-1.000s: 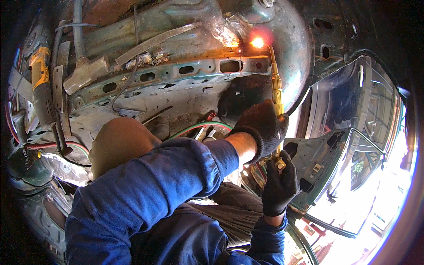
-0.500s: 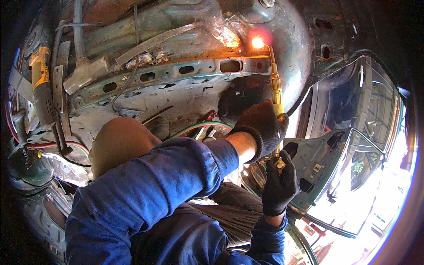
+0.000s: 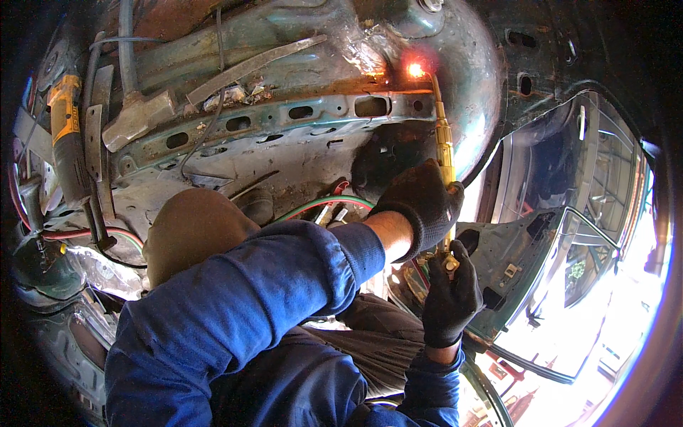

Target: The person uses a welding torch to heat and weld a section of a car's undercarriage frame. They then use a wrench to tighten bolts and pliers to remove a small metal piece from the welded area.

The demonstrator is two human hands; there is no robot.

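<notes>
brass torch stands nearly upright right of center, its bent tip close to the worn body metal, with a bright, reddish-haloed flame at the end. the left grip, in a dark glove, is closed around the torch's body. the right grip, also gloved, is curled in at the lower end, fingers against a small brass knob. to the left lie a hammer, a slanted metal strip and a yellow-and-black power tool. a red-and-green hose runs behind the blue sleeve.
</notes>
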